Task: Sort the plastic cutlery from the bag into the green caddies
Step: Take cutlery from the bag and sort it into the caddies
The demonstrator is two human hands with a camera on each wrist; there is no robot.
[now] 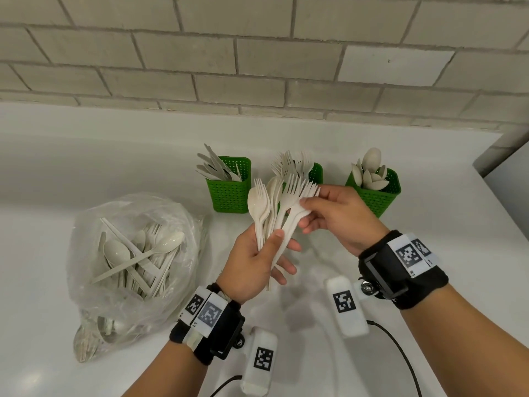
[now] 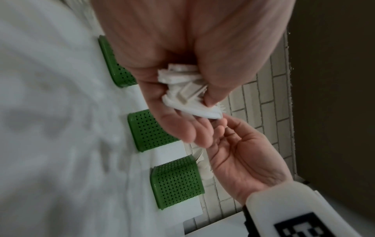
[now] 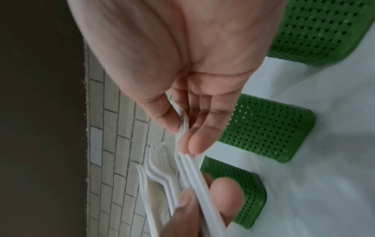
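Plastic cutlery (image 1: pixel 270 213), a mixed fan of off-white forks and spoons, is held above the white counter (image 1: pixel 57 173) in front of the caddies. Left hand (image 1: pixel 252 265): thumb and fingers curled round the lower handles of the bundle, heads pointing up and away. Right hand (image 1: pixel 335 216): thumb and fingertips pinching a few forks (image 1: pixel 297 193) at the neck, splayed off the right side of the bundle; the right wrist view shows the thin handles pressed between thumb and fingers. Progress, judged: partly done. Three green caddies at the far side of the counter already carry sorted stock: left caddy (image 1: pixel 229 187) with knives (image 1: pixel 214 167), middle caddy (image 1: pixel 315 171) with forks, right caddy (image 1: pixel 375 193) with spoons (image 1: pixel 370 170). The clear bag (image 1: pixel 128 253), near left, still holds a good heap of crossed spoons, forks and knives, so much is left; the bundle in hand is also unsorted. The pinched forks probably belong in the middle caddy. Materials: cutlery is matte, pale cream, thin and stiff-looking, with ribbed handles seen end-on in the left wrist view. Caddies are rounded-corner rectangular tubs of glossy green plastic with perforated, woven-pattern walls. The bag is thin, crinkled, translucent film. The counter is smooth and faintly glossy, backed by a wall of pale bricks (image 1: pixel 257 53).
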